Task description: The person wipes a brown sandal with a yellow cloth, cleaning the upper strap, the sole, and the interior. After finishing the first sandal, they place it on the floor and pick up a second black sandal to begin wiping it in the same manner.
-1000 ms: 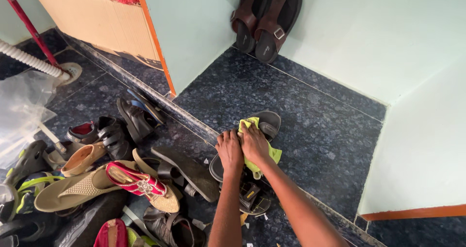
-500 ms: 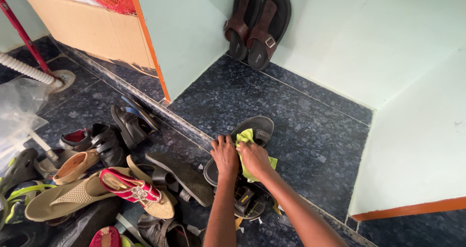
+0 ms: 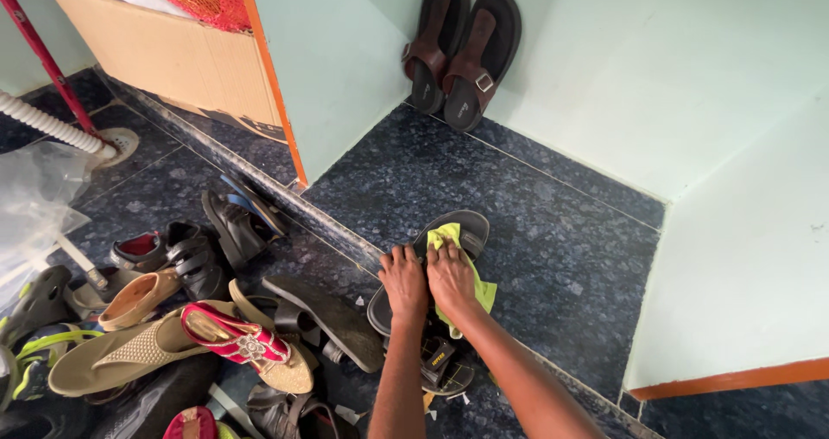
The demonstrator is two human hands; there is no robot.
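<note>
Both forearms reach forward from the lower edge of view, the left hand (image 3: 404,280) and the right hand (image 3: 451,275) side by side, palms down, fingers curled.

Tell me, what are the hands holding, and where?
The right hand presses a yellow-green cloth onto a dark sandal, covering its middle. The left hand steadies the sandal's side edge.

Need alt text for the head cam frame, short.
Two bare hands work on a dark grey slip-on sandal on a speckled dark blue stone floor: the left hand steadies it, the right hand presses a yellow-green cloth onto it. A heap of mixed sandals lies to the left; a brown buckled pair leans on the pale green wall.
</note>
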